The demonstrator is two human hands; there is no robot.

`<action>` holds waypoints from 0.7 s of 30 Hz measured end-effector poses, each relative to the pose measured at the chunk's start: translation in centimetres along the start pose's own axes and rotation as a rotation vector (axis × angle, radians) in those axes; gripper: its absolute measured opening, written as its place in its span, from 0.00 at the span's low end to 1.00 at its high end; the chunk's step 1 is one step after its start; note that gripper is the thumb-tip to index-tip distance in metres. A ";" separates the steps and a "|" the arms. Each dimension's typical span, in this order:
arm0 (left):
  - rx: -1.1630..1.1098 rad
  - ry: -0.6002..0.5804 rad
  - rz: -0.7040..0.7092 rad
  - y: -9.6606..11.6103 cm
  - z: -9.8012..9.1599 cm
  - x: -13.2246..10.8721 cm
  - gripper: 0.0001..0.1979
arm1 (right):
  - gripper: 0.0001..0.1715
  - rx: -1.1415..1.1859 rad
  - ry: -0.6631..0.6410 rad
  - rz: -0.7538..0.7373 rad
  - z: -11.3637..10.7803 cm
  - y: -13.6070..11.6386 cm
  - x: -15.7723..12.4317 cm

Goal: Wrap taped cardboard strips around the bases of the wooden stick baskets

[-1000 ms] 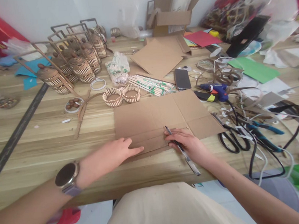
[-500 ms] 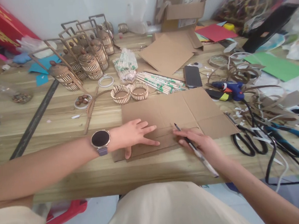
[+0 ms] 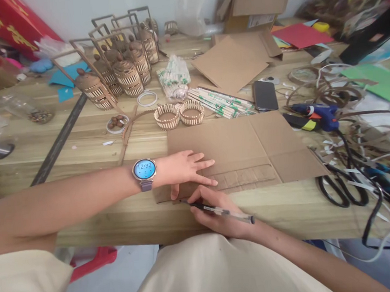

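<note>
A creased sheet of brown cardboard (image 3: 228,143) lies on the wooden table in front of me, with a strip of its surface torn along the lower part. My left hand (image 3: 190,169) rests flat on its left side, fingers spread, a watch (image 3: 144,169) on the wrist. In my right hand (image 3: 220,211) is a pen (image 3: 220,210), gripped with its dark tip at the cardboard's near edge, just below my left thumb. Whether the tip touches the cardboard I cannot tell. Beyond the sheet stand two small round slatted rings (image 3: 167,116).
Several small lantern-like baskets (image 3: 127,75) with tall handles stand back left. Paper-wrapped sticks (image 3: 221,101) and a phone (image 3: 265,95) lie behind the cardboard. On the right are a glue gun (image 3: 320,113), scissors (image 3: 340,188) and tangled cords. A black strip (image 3: 59,138) lies left.
My right hand has moved left and nearer to me with the pen, from mid-cardboard to its near edge, uncovering the torn strip. The watch face has lit up. The whole view has shifted slightly.
</note>
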State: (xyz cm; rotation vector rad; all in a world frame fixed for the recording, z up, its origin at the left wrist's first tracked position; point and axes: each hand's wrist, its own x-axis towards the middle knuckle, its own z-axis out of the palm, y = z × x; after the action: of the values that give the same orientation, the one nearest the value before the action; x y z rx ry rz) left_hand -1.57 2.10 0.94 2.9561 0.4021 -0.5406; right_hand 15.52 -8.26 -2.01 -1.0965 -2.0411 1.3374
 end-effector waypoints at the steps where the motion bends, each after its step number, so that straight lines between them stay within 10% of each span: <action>1: 0.002 -0.003 -0.003 0.1 -0.1 0.0 0.56 | 0.03 0.009 -0.021 0.002 0.3 0.1 0.2; 21: -0.060 0.008 -0.008 0.0 -0.1 0.0 0.58 | 0.03 -0.102 -0.004 -0.081 2.1 0.1 1.1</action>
State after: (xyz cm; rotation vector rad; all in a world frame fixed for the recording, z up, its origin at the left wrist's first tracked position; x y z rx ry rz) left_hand -1.58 2.15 1.02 2.9012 0.4233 -0.5078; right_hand 13.41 -8.43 -3.03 -1.0428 -2.1530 1.2090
